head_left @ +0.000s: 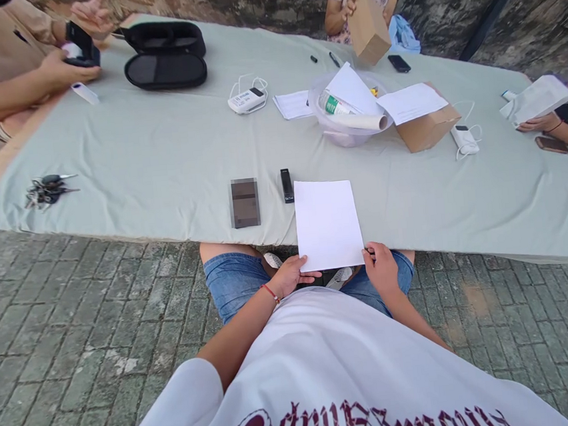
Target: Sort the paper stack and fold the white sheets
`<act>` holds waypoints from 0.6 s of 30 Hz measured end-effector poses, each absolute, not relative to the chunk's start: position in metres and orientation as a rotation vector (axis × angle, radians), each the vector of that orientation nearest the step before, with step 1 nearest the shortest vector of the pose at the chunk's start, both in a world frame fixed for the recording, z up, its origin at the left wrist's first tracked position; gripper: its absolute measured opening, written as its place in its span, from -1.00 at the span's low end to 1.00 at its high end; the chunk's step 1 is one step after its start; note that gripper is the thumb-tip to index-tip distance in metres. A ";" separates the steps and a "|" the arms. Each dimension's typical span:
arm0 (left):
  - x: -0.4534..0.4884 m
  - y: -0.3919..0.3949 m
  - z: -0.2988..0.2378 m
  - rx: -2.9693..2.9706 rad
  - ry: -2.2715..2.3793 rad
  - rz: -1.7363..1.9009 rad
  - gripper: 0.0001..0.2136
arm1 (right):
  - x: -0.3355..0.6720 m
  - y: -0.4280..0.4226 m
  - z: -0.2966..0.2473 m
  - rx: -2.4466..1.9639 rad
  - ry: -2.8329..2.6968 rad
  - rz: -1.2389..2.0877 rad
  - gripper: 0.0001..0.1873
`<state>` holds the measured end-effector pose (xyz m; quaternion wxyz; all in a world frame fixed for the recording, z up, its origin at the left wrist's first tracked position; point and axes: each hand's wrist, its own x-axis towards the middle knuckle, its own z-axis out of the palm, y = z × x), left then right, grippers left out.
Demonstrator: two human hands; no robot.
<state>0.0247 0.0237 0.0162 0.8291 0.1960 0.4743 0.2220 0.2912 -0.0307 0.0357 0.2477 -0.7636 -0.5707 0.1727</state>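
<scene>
A white sheet of paper (pixel 329 225) lies at the table's near edge, its lower end reaching over my lap. My left hand (pixel 294 274) pinches its lower left corner, thumb on top and fingers beneath. At the lower right corner, my right hand (pixel 380 265) grips the paper between thumb and curled fingers. A small black device (pixel 287 186) rests just beyond the sheet's upper left corner. Left of that lies a dark, flat rectangular object (pixel 244 203), blurred by pixelation.
A cloth-covered table (pixel 160 178) bears keys (pixel 49 191), an open black case (pixel 166 55), a white power bank (pixel 247 100), a plastic bowl (pixel 342 137) with papers and a roll, a cardboard box (pixel 429 128) and a phone (pixel 399 63). Three people sit around it, holding things.
</scene>
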 end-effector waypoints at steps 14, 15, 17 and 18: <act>0.025 0.021 0.014 0.415 0.917 0.577 -0.76 | 0.208 0.006 0.053 -1.395 -2.476 0.583 -0.74; 0.026 0.021 0.014 0.411 0.919 0.584 -0.78 | 0.205 0.008 0.054 -1.396 -2.507 0.576 -0.76; 0.026 0.021 0.014 0.412 0.918 0.591 -0.81 | 0.202 0.010 0.054 -1.412 -2.534 0.565 -0.79; 0.026 0.021 0.014 0.411 0.918 0.594 -0.82 | 0.201 0.010 0.054 -1.423 -2.535 0.567 -0.80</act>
